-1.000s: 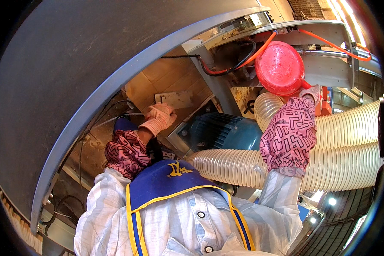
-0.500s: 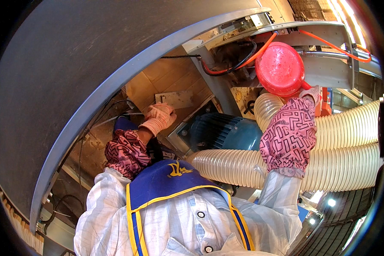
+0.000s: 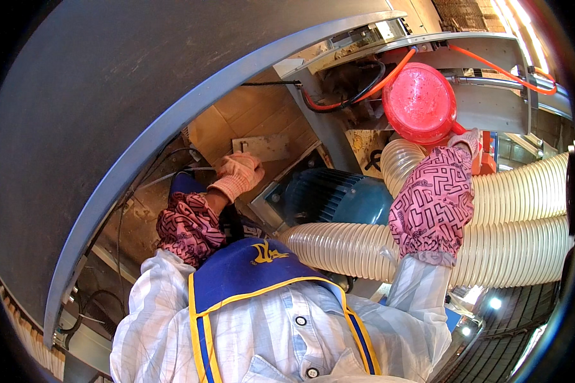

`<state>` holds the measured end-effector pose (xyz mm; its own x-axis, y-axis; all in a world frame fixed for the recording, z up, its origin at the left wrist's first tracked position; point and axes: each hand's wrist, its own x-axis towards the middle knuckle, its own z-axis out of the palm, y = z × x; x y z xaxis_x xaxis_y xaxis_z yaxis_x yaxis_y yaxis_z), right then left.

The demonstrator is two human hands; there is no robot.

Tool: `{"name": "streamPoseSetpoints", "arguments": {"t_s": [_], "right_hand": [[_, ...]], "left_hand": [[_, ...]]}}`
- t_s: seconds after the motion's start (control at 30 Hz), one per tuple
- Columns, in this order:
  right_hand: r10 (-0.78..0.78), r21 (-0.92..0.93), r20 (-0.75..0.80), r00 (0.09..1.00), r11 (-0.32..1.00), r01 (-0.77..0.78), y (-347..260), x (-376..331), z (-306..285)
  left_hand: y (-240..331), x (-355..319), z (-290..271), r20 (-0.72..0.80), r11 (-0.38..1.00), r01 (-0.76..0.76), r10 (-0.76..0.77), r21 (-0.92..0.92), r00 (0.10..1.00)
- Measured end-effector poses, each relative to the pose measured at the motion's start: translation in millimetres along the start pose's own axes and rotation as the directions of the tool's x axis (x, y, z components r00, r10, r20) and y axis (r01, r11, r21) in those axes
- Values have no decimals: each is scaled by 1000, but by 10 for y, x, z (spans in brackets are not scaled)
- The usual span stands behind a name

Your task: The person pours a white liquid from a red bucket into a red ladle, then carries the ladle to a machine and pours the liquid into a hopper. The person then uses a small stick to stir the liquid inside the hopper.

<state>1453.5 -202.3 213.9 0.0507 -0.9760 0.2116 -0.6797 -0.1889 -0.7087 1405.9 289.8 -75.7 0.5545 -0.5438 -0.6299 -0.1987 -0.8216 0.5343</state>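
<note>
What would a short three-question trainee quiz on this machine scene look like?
1. True or false: the right hand holds a red scoop up by its handle.
2. Which does the gloved left hand reach toward? A) the wooden block B) the ribbed hoses C) the orange cable
3. What colour is the motor between the two arms?

Key: 1 true; 2 A; 3 blue.

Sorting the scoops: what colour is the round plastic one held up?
Red round plastic scoop, head view, in gloved right hand.
</note>
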Motion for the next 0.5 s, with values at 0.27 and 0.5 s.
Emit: {"name": "streamPoseSetpoints", "arguments": {"t_s": [0.27,0.5], "right_hand": [[-132,-66,-92,987,990,126,49,270,-196],[48,127,-83,995,991,-37,-78,-79,-124]], "left_hand": [[82,65,-24,-20,997,-78,78,12,997],[1,22,17,-71,996,-84,82,-16,994]]}}
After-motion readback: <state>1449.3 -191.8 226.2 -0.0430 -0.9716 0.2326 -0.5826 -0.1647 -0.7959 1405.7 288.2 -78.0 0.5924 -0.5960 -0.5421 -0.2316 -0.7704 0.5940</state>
